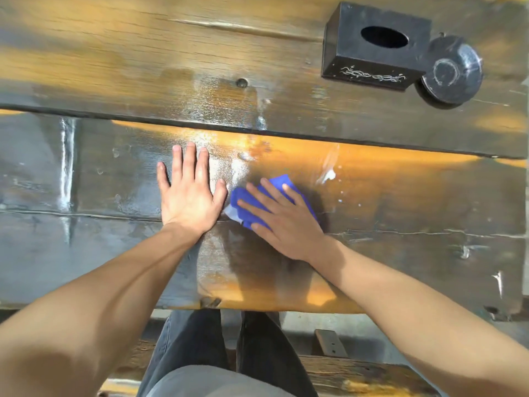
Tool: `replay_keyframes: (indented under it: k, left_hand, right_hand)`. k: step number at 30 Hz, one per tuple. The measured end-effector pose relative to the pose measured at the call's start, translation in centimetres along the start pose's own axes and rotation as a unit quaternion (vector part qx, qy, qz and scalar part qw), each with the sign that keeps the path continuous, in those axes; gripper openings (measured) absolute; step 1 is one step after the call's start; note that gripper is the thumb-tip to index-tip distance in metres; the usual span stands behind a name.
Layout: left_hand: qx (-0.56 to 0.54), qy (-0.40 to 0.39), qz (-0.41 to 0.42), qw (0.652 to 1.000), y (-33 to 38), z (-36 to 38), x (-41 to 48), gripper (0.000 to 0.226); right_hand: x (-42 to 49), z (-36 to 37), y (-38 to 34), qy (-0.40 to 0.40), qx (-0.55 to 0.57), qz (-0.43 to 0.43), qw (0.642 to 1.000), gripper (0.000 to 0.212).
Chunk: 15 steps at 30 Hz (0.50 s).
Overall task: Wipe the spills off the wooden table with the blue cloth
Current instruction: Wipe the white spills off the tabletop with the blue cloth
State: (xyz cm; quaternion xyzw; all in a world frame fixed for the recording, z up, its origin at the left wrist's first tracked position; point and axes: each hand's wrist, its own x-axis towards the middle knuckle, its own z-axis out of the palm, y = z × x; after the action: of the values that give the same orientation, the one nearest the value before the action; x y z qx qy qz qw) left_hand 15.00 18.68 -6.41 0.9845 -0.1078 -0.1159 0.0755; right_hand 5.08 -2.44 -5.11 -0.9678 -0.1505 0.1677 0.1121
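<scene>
Rough wooden planks make up the counter [400, 196], lit orange in patches and glistening wet across the middle. On it the blue cloth [274, 196] lies bunched under the right hand [283, 222], whose fingers are spread flat and pressing it down rather than gripping it. Just left of it, almost touching, the left hand [187, 193] rests open, palm down, on the bare wood — holding nothing.

What the next stroke turns on: a white spill [329, 176] with a few small droplets lies to the right of the cloth and slightly farther away, near but apart. The right hand is the nearer one, so a sweep right and a little away looks like the move called for. A thinner wet sheen [223, 130] spreads beyond both hands, across the seam between the planks.

At the far right stands a black tissue box [375, 47] — no tissue visible in its oval slot — with a round dark object [452, 70] touching its right end.
</scene>
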Motion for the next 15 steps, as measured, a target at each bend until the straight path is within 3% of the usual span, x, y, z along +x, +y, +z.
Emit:
replay_keyframes:
  k: [6, 10, 12, 14, 15]
  left_hand:
    - [-0.014, -0.019, -0.006, 1.0, 0.0, -0.5, 0.0, 0.073]
    - [-0.068, -0.01, -0.005, 0.998, 2.5, -0.4, -1.6, 0.068]
    - [-0.078, -0.017, 0.012, 0.997, 4.6, 0.2, -3.0, 0.068]
    - [-0.048, -0.029, 0.025, 0.998, 6.1, 1.0, -4.0, 0.071]
    - [-0.028, -0.033, 0.024, 0.999, 6.3, 1.4, -4.1, 0.073]
  right_hand:
    - [-4.6, 0.8, -1.9, -0.035, 0.132, 0.009, 0.991, 0.047]
    - [-7.2, 0.3, -2.5, -0.029, 0.332, 0.095, 0.938, 0.044]
    - [-9.0, -0.3, -2.5, -0.028, 0.475, 0.175, 0.862, 0.045]
    - [-10.8, -1.7, -1.4, 0.008, 0.633, 0.278, 0.722, 0.046]
    - [-11.6, -2.4, -0.2, 0.056, 0.658, 0.32, 0.679, 0.045]
